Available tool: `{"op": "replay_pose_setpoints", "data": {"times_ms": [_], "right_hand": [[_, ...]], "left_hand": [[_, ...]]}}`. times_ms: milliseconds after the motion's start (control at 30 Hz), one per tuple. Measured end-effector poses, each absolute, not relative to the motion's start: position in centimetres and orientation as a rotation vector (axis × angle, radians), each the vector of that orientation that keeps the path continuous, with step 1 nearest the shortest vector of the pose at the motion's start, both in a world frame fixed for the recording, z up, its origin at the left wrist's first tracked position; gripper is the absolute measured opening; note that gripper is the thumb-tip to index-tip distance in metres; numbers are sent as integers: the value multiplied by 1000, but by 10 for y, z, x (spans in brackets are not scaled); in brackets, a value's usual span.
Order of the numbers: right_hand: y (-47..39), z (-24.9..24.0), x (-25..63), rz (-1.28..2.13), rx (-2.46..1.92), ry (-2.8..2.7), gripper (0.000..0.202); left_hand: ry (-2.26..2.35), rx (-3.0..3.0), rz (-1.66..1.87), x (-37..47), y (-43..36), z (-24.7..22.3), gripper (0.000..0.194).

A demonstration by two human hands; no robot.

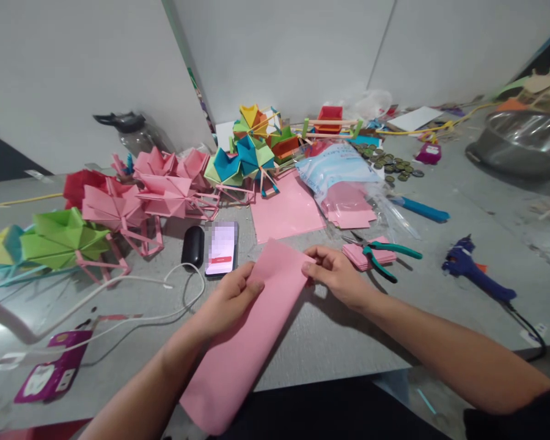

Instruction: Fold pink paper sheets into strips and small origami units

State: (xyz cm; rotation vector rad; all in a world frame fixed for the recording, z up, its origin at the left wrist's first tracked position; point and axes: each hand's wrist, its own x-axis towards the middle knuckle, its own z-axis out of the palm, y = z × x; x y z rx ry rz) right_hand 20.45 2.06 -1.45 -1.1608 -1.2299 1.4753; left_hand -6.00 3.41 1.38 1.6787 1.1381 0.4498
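Observation:
A long pink sheet of paper [252,342] hangs slantwise over the table's front edge, its lower end curling. My left hand [231,296] grips its left edge, thumb on top. At the upper right corner, my right hand [332,272] pinches the paper between thumb and fingers. Just beyond lies a larger flat pink sheet [284,208]. To the right of my right hand, green-handled pliers [380,253] rest across a small stack of folded pink paper [357,258]. A phone [221,250] with a lit screen and a black case [193,247] are left of my hands.
Folded paper models in pink [114,205], green [64,238] and mixed colours [242,159] crowd the left and back. A blue glue gun [479,269] and metal bowl [522,143] are at right. A white cable [132,318] crosses the left; a plastic bag [334,174] lies behind.

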Motion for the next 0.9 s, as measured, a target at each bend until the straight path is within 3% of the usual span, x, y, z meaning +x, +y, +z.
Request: {"op": "replay_pose_setpoints", "data": {"times_ms": [900], "right_hand": [[5, -21, 195, 1305, -1276, -1466, 37]], "left_hand": [[1140, 1728, 369, -54, 32, 9, 36]]}}
